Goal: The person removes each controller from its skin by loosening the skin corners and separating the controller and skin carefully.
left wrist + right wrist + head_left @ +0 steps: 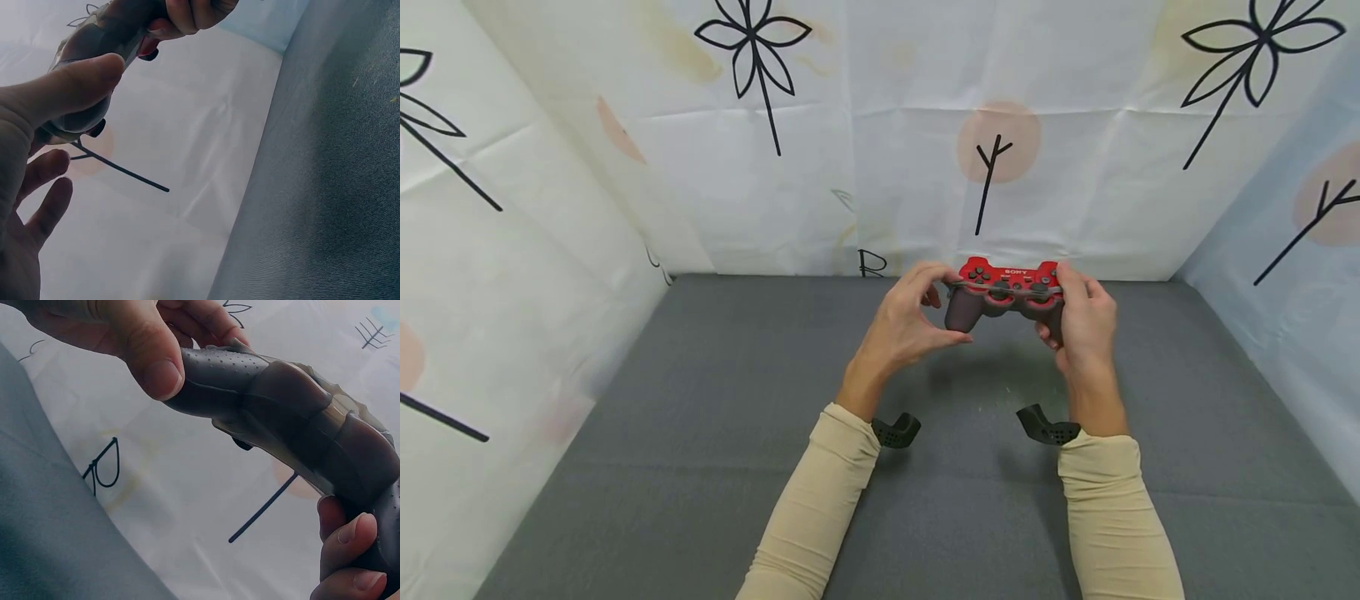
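Both hands hold up a red game controller [1009,277] with dark grips and "SONY" on its face, above the far part of the grey table. My left hand [912,315] pinches its left side, thumb at the grip's lower tip and forefinger at the top edge. Curled fingers of my right hand [1086,321] wrap the right grip, the thumb on its outer side. Around the controller's middle sits a clear plastic cover [340,403], its edge crossing the red face. In the right wrist view the dark underside and the left thumb [164,378] on the grip show.
The grey table [737,517] meets white cloth walls [910,192] printed with black plants at the back and sides. A black strap piece [897,431] juts from the left wrist, another strap piece [1047,426] from the right.
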The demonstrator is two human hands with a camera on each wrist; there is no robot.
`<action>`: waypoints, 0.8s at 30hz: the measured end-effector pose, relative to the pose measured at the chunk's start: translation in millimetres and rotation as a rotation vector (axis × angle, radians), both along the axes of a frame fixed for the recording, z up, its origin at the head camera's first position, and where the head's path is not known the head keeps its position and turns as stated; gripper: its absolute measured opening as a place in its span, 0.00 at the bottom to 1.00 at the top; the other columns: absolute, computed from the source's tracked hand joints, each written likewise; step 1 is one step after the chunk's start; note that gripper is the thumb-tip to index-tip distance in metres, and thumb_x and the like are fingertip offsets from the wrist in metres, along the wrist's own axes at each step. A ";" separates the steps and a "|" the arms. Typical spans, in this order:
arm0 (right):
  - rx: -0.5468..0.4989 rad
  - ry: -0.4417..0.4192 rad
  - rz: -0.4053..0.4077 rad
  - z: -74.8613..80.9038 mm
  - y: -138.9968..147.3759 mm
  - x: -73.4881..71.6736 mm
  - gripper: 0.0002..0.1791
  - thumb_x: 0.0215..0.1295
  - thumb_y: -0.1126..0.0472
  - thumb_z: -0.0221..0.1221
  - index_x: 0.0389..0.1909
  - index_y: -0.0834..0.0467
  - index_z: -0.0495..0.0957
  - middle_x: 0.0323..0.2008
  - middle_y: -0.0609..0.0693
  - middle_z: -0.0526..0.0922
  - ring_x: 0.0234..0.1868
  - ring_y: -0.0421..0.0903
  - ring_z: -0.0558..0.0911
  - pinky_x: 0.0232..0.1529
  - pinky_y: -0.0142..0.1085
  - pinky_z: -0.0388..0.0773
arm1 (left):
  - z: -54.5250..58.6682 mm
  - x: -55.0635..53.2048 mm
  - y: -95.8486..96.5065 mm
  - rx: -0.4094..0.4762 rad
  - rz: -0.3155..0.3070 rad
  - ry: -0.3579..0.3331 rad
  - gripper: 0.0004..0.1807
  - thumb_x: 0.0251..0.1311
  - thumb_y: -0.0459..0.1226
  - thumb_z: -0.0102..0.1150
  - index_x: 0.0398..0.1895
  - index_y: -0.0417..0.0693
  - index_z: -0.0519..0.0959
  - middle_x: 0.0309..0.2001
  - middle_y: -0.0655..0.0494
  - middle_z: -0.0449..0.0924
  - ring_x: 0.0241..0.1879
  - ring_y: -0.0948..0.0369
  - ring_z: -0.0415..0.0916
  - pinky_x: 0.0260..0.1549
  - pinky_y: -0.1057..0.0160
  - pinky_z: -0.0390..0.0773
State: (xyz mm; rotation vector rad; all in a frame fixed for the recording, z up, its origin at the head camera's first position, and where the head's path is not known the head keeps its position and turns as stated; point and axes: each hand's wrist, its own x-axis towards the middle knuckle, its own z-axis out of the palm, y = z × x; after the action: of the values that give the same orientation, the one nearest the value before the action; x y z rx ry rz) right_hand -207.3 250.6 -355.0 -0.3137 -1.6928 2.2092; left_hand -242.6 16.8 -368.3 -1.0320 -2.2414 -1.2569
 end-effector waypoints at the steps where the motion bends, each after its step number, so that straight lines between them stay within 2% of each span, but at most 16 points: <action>1: 0.003 -0.007 0.007 0.1 0.2 0.1 0.20 0.71 0.43 0.61 0.44 0.57 0.75 0.18 0.44 0.81 0.07 0.38 0.67 0.08 0.28 0.61 | -0.2 0.3 -0.1 -0.002 -0.003 0.003 0.41 0.36 0.39 0.87 0.58 0.47 0.75 0.55 0.55 0.76 0.41 0.60 0.74 0.44 0.67 0.77; 6: 0.037 -0.026 0.041 -0.8 1.2 0.5 0.20 0.71 0.43 0.60 0.43 0.57 0.74 0.16 0.43 0.81 0.06 0.38 0.66 0.08 0.28 0.60 | -0.6 0.9 -0.5 -0.045 -0.018 0.010 0.36 0.37 0.40 0.87 0.49 0.48 0.74 0.46 0.56 0.75 0.40 0.62 0.69 0.40 0.66 0.73; 10: 0.048 -0.058 0.056 -1.8 2.4 0.0 0.20 0.71 0.42 0.60 0.44 0.56 0.75 0.16 0.42 0.82 0.06 0.38 0.67 0.08 0.27 0.60 | 0.0 1.2 -0.9 -0.087 -0.020 0.039 0.31 0.38 0.41 0.86 0.43 0.49 0.74 0.42 0.58 0.75 0.41 0.64 0.72 0.42 0.68 0.75; 16: 0.007 -0.051 0.035 -2.8 2.5 -1.8 0.21 0.71 0.42 0.61 0.43 0.57 0.75 0.16 0.43 0.81 0.06 0.38 0.67 0.08 0.28 0.60 | -1.9 0.4 -0.5 -0.070 -0.037 0.112 0.24 0.41 0.41 0.85 0.33 0.47 0.76 0.36 0.57 0.75 0.38 0.65 0.72 0.40 0.70 0.75; 20: 0.018 -0.050 0.042 -2.7 2.1 -2.2 0.21 0.71 0.42 0.60 0.44 0.56 0.73 0.16 0.43 0.81 0.07 0.39 0.67 0.09 0.28 0.61 | -2.6 0.3 -1.1 -0.093 -0.016 0.114 0.23 0.43 0.42 0.84 0.33 0.48 0.76 0.36 0.58 0.74 0.38 0.65 0.71 0.39 0.70 0.75; 24: 0.025 -0.020 0.121 -2.3 0.9 -2.1 0.21 0.73 0.41 0.57 0.48 0.54 0.69 0.20 0.43 0.83 0.09 0.39 0.70 0.11 0.28 0.65 | -2.0 -1.5 -3.9 -0.100 0.018 0.085 0.23 0.45 0.42 0.83 0.37 0.49 0.77 0.41 0.58 0.72 0.43 0.64 0.72 0.45 0.67 0.76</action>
State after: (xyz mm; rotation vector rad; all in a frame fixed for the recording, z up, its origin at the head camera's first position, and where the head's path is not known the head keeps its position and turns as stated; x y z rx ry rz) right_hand -209.4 251.5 -357.3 -0.2331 -1.7918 2.2753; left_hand -244.1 12.9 -370.3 -1.0781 -2.2628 -1.0830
